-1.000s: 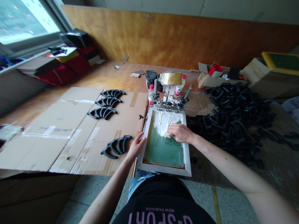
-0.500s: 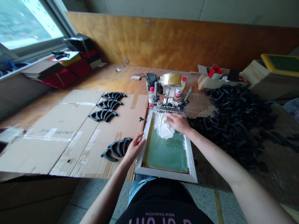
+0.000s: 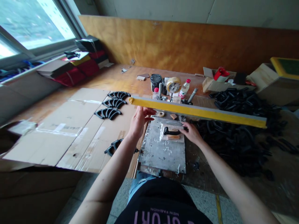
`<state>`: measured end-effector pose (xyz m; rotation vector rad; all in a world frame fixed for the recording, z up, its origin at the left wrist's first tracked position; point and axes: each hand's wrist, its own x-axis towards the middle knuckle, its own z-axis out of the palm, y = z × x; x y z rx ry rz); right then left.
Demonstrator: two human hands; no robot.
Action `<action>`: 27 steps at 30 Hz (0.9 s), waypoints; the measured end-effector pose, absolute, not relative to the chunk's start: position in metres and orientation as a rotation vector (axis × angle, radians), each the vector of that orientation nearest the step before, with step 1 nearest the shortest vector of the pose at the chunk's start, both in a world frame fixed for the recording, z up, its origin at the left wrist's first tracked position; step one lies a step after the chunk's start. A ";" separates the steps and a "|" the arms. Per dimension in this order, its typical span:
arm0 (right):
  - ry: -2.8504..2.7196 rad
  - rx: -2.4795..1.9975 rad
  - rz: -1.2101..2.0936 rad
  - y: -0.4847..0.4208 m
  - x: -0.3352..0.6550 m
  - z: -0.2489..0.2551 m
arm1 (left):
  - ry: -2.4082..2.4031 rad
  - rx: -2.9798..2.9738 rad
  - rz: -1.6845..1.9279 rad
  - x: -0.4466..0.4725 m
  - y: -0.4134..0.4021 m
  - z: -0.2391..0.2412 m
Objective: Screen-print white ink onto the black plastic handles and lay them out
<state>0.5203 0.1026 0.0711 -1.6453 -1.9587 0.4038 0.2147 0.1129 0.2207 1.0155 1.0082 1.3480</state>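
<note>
A screen-printing frame (image 3: 198,111) is tilted up and seen nearly edge-on, its long yellow edge facing me. My left hand (image 3: 139,120) is just under the frame's left part, fingers spread toward the right and nothing visible in them. Below the frame lies a grey metal plate (image 3: 161,152) with a small taped holder on it. A black curved handle (image 3: 171,132) rests in this holder. My right hand (image 3: 192,133) is at the handle's right end, thumb and finger apart; whether the fingertips touch it is hard to see.
Several black curved handles (image 3: 107,113) lie in fanned rows on flattened cardboard (image 3: 77,121) at left. A large heap of black handles (image 3: 233,137) fills the right side. Behind the frame stand a red-capped bottle (image 3: 184,89), a black tub (image 3: 155,81) and a tape roll (image 3: 173,85).
The frame, which lay flat with white paste on its mesh, has swung up and bared the plate and handle. My left hand moved up and forward; my right hand moved down and right.
</note>
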 end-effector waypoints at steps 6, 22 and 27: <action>-2.240 -1.531 0.296 0.074 0.471 0.081 | 1.134 0.933 1.100 0.220 0.067 0.167; -2.535 -0.963 0.467 0.052 0.233 0.058 | 2.008 0.541 0.938 0.042 -0.048 0.036; -2.651 -1.256 0.537 0.080 0.184 0.026 | 2.088 0.606 0.665 -0.015 -0.040 0.012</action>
